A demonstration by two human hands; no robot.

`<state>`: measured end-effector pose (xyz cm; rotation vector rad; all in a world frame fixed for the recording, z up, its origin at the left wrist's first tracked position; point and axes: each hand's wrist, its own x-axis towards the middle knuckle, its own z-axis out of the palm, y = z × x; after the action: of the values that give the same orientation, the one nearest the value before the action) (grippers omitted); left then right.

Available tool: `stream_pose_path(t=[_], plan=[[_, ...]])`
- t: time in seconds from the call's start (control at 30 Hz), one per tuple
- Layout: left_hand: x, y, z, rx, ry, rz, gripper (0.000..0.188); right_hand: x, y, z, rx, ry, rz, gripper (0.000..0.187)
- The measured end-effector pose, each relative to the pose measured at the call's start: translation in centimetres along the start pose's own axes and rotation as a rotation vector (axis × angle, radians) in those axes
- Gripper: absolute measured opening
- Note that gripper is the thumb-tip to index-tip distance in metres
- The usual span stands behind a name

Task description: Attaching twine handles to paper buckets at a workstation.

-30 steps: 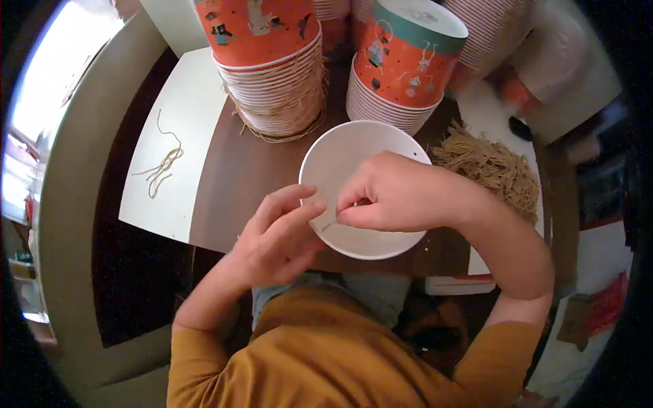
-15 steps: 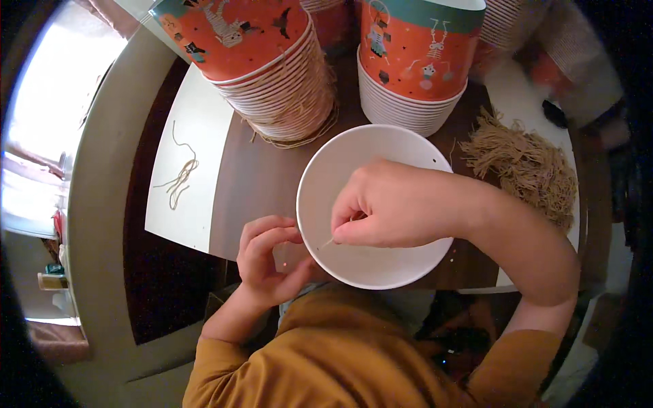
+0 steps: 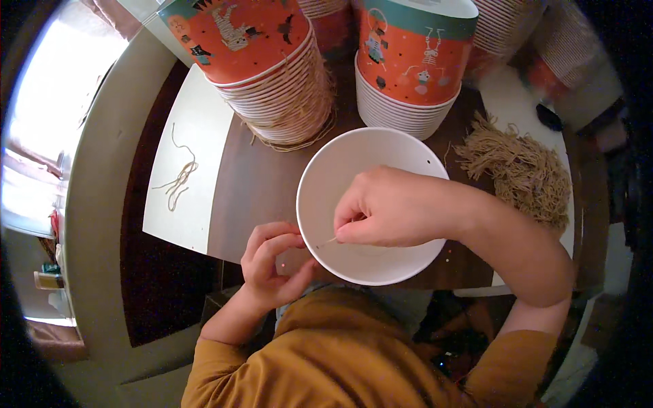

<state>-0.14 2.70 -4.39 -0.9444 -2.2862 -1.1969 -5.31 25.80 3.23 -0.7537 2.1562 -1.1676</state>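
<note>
A white paper bucket [image 3: 401,270] stands with its open mouth up in front of me. Inside it, my right hand [image 3: 377,211] pinches a thin strand of tan twine [image 3: 328,241]. The strand runs to a small hole low on the bucket's left wall. My left hand [image 3: 272,262] is outside that wall, fingers bent and thumb apart, fingertips against the bucket near the hole. Whether twine lies at those fingertips is hidden. The right forearm crosses over the bucket's right rim, where another small hole shows in the wall.
Two stacks of orange and teal printed buckets, the left stack [image 3: 272,88] wrapped in twine and the right stack [image 3: 408,102], rise behind. A heap of cut twine [image 3: 520,173] lies at right. Loose twine [image 3: 180,178] rests on the white board [image 3: 180,221] at left.
The view has shifted slightly. Both hands keep nearly the same places, the right still pinching the strand inside the bucket.
</note>
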Motion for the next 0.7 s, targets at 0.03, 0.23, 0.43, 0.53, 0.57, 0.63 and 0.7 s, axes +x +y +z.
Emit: stream_pose_path(t=[0.03, 0.23, 0.43, 0.53, 0.57, 0.63, 0.7], plan=[[0.01, 0.05, 0.05, -0.001, -0.001, -0.003, 0.036, 0.01, 0.09, 0.04, -0.026, -0.017, 0.008, 0.019], [0.21, 0.02, 0.14, 0.025, -0.002, 0.013, 0.036, 0.22, 0.04, 0.03, -0.034, -0.033, 0.047, 0.022], [0.19, 0.15, 0.1, 0.031, -0.005, 0.01, 0.035, 0.19, 0.01, 0.14, -0.02, -0.032, 0.057, 0.022], [0.25, 0.22, 0.04, 0.03, -0.007, 0.013, 0.034, 0.13, 0.01, 0.15, -0.015, -0.038, 0.039, 0.021], [0.24, 0.25, -0.01, 0.031, -0.006, 0.012, 0.034, 0.12, 0.0, 0.13, -0.017, -0.046, 0.036, 0.021], [0.22, 0.3, -0.1, 0.042, -0.008, 0.01, 0.032, 0.01, 0.11, 0.06, -0.02, -0.045, 0.016, 0.021], [0.24, 0.3, -0.11, 0.035, -0.002, 0.015, 0.032, -0.05, 0.01, 0.0, -0.023, -0.044, -0.003, 0.021]])
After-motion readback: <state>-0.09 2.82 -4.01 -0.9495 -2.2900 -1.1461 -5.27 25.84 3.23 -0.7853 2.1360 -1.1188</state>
